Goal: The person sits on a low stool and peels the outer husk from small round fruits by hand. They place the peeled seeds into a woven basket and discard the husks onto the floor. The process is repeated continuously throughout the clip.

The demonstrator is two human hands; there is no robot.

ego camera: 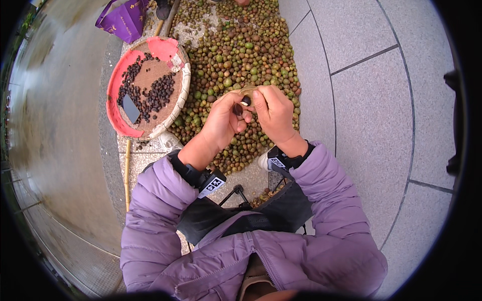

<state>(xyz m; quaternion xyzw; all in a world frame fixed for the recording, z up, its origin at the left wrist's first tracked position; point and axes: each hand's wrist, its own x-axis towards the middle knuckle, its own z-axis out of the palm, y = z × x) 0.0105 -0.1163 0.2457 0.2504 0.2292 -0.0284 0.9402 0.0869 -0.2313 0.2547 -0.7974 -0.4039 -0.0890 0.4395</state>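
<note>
Both my hands meet over a wide heap of green and brown round fruits [241, 56]. My left hand [226, 116] holds a dark seed [237, 109] against its curled fingers. Between the fingertips of both hands shows a second, black seed [246, 100] with a pale patch, beneath a thin yellowish husk [248, 89]. My right hand [273, 109] pinches that husk between thumb and forefinger. To the left lies a round woven basket [186, 81] with a pink lining, holding many dark seeds [160, 92] and a flat grey rectangular piece [130, 108].
A purple bag [126, 22] stands beyond the basket. A bamboo pole [127, 177] runs beside the paving at the left, next to a wet brownish surface [64, 113]. Grey stone slabs [369, 113] lie to the right. Part of another person's hand [242, 2] shows at the top edge.
</note>
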